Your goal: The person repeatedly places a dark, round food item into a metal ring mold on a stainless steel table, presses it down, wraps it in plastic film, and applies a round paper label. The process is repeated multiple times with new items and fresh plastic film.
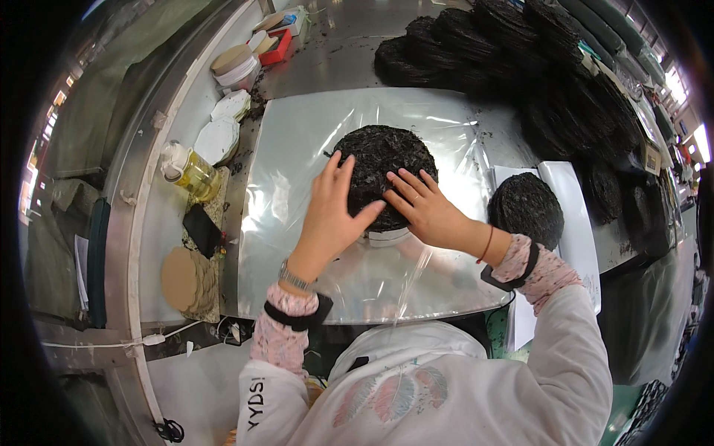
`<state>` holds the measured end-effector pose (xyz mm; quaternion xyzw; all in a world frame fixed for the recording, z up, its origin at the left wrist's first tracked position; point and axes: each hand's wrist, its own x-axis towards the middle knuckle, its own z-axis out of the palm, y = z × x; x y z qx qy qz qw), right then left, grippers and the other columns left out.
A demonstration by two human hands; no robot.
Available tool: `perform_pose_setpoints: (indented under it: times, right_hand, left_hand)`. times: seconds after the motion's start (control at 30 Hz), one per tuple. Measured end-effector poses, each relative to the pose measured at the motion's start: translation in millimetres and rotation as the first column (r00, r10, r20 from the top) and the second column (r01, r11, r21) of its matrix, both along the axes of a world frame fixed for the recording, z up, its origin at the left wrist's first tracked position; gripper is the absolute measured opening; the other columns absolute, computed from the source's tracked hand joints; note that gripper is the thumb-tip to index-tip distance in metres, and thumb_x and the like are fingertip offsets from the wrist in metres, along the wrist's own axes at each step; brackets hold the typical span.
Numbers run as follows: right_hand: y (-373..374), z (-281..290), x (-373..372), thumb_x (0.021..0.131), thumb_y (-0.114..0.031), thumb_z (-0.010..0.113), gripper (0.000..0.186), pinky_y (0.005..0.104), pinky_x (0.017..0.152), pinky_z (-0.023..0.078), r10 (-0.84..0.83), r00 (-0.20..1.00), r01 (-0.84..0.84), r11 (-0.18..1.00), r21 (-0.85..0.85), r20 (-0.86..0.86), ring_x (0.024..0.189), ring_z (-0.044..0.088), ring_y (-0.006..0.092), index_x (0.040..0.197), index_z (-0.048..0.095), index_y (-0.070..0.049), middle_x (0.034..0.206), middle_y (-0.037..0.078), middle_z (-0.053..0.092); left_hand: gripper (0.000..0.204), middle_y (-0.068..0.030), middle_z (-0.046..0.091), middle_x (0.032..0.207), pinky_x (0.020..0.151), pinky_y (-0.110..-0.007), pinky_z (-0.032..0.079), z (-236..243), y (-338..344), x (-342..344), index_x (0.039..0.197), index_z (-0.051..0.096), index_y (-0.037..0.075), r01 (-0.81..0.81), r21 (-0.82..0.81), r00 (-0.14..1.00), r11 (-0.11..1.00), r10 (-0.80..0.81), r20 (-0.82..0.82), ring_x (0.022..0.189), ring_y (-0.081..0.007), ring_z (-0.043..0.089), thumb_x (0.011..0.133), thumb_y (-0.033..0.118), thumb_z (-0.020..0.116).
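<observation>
A round, flat cake of dark pressed leaves (379, 152) lies on a clear plastic sheet (290, 178) spread over the steel table. My left hand (331, 212) rests flat on the cake's near left side, fingers spread. Over its near right side lies my right hand (424, 208), fingers also spread and pointing left. Neither hand grips anything. A white paper piece (388, 236) shows under the cake's near edge, between my wrists.
A second dark round cake (526, 207) sits on white paper at the right. Many stacked dark cakes (520, 52) fill the back right. At the left are a yellow-liquid bottle (190, 171), white paper stacks (219, 137), a black phone (202, 229) and brown discs (186, 279).
</observation>
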<state>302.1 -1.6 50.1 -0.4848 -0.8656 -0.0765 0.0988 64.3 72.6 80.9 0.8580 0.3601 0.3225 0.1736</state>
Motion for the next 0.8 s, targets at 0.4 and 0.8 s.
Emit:
perform_pose_setpoints:
  times: [0.4,0.8]
  right_hand:
    - [98,-10,9,0.072,-0.052,0.09,0.13,0.0421,0.096,0.056,-0.105,0.991,0.132,0.828,-0.545,0.081,0.116,0.062,0.0436,0.157,0.018,0.017,0.137,0.029,0.05]
    - [25,-35,-1,0.065,-0.047,0.095,0.13,0.0445,0.091,0.058,-0.21,0.977,0.199,0.828,-0.523,0.039,0.112,0.063,0.0425,0.154,0.025,0.017,0.135,0.027,0.052]
  left_hand:
    - [0.131,-0.0342,0.049,0.134,0.105,-0.048,0.044,-39,54,45,0.142,0.039,-0.023,0.103,-0.126,0.742,0.987,-0.16,-0.651,0.12,-0.0459,0.049,0.063,0.069,0.087]
    - [0.115,-0.0317,0.044,0.151,0.118,-0.047,0.038,-13,-5,26,0.156,0.03,-0.01,0.248,-0.271,0.817,0.93,-0.351,-0.458,0.139,-0.049,0.045,0.078,0.054,0.084]
